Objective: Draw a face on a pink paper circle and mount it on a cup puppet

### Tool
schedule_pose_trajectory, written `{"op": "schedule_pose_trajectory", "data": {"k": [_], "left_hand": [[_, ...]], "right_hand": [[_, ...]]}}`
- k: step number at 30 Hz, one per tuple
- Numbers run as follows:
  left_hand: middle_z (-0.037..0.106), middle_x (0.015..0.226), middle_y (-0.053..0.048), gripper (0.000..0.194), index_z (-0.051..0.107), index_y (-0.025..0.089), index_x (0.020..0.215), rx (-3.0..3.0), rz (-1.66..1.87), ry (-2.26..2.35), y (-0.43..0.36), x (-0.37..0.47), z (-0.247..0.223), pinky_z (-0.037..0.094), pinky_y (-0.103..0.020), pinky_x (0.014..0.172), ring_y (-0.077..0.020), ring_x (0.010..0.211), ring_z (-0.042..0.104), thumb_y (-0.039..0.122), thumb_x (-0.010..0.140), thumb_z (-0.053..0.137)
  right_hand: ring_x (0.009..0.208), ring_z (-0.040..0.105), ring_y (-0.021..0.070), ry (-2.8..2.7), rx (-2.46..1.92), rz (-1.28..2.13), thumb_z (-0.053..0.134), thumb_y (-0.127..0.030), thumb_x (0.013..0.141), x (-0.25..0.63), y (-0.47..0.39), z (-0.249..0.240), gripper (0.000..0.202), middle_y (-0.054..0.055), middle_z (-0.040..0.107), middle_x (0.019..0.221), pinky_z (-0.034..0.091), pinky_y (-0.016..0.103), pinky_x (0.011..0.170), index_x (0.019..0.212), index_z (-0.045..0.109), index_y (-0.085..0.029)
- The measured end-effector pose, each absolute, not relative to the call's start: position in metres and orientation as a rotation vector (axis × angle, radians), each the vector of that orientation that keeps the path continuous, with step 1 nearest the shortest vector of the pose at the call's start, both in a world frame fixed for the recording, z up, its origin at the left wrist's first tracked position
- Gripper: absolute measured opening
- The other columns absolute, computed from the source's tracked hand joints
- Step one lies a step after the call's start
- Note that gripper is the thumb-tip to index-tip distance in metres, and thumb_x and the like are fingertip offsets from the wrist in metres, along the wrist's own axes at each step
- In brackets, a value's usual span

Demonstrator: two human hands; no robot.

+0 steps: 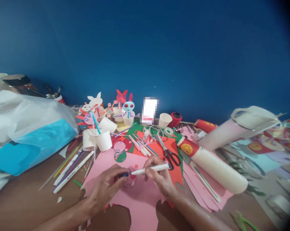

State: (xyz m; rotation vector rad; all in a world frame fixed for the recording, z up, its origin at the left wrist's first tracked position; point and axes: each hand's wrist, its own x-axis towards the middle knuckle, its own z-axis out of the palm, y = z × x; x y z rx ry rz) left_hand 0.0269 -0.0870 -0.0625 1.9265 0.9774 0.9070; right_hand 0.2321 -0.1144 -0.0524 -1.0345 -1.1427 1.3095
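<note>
My right hand [157, 173] is closed round a white marker pen [149, 169], its tip pointing left. Pinched between the thumb and fingers of my left hand [108, 181] is a dark blue marker cap [123, 175], a little apart from the pen's tip. Just beneath both hands lies a pink paper circle [130, 182] with dark marks and reddish patches drawn on it, partly hidden by my left fingers. It rests on a cut pink sheet [145, 199]. Beyond my hands is a pink-and-green cut-out with a drawn face [120, 147].
Black-handled scissors [167, 150] lie on an orange sheet [175, 146]. Stacked paper cups [214, 163] lie at right beside a craft knife [205, 181]. White cups [103, 140] and paper animal figures [128, 106] stand at the back. Markers [72, 173] and a plastic bag [34, 118] are left.
</note>
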Motion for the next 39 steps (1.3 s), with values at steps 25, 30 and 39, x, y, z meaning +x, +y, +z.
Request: {"op": "schedule_pose_trajectory", "data": {"k": [25,30,39], "left_hand": [[0.063,0.068,0.001,0.019,0.073,0.022,0.091,2.0,0.747,0.844,-0.091,0.026,-0.068,0.042,-0.018,0.059,-0.0111,0.063,0.054,0.028,0.09,0.055],[0.065,0.067,0.001,0.024,0.074,0.022,0.089,1.923,0.583,0.865,-0.086,0.026,-0.058,0.041,-0.018,0.055,-0.0103,0.058,0.054,0.03,0.09,0.052],[0.066,0.068,0.0,0.022,0.072,0.02,0.09,2.139,0.583,0.774,-0.084,0.022,-0.058,0.041,-0.017,0.059,-0.011,0.061,0.059,0.026,0.091,0.051]], "right_hand": [[0.052,0.051,0.011,-1.4,-1.16,1.366,0.06,-0.026,0.076,0.225,-0.121,-0.059,0.011,0.0,0.06,0.061,0.036,0.021,0.048,0.074,0.055,-0.017],[0.053,0.056,0.012,-1.368,-1.118,1.395,0.062,-0.027,0.077,0.225,-0.12,-0.056,0.012,0.001,0.064,0.063,0.04,0.021,0.049,0.075,0.055,-0.017],[0.056,0.064,0.0136,-1.297,-1.052,1.404,0.06,-0.027,0.08,0.216,-0.128,-0.061,0.011,0.002,0.069,0.064,0.048,0.022,0.052,0.076,0.054,-0.018]]}}
